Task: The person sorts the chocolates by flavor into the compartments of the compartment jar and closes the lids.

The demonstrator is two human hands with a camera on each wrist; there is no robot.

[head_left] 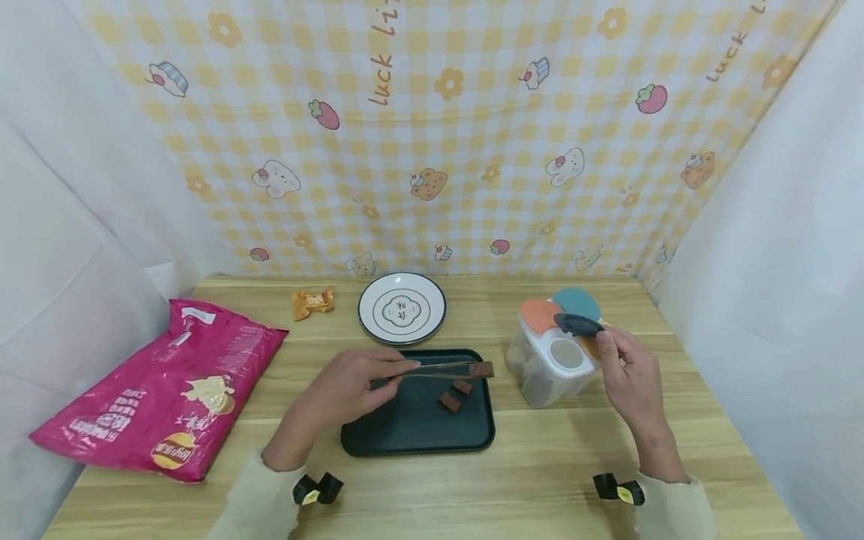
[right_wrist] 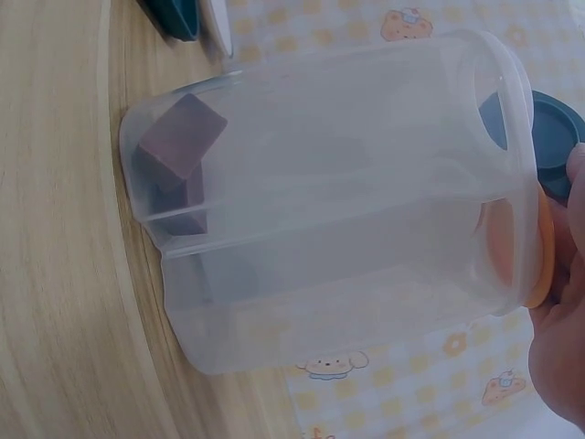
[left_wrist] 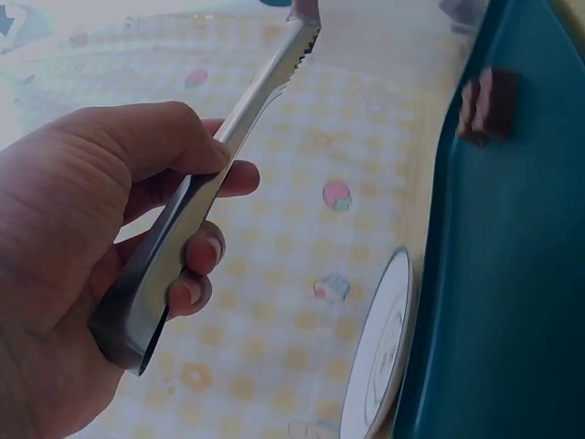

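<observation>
My left hand (head_left: 351,381) grips metal tongs (left_wrist: 155,288) with toothed tips. The tongs clamp a brown chocolate-like block (head_left: 481,369) above the right edge of a dark tray (head_left: 412,433). Two similar brown pieces (head_left: 450,403) lie in the tray. To the right stands a translucent container (head_left: 543,382) with several coloured round lids. My right hand (head_left: 631,375) pinches a dark blue-grey lid (head_left: 578,325) between thumb and fingers, tilted up beside a round opening (head_left: 567,353) in the top. Brown blocks (right_wrist: 183,137) show at the bottom of one compartment in the right wrist view.
Behind the tray sits a white plate (head_left: 402,309) with a dark rim. An orange-wrapped snack (head_left: 313,301) lies to its left. A large magenta chip bag (head_left: 162,390) covers the table's left side. A patterned yellow-check cloth (head_left: 432,135) hangs at the back, white curtains at both sides.
</observation>
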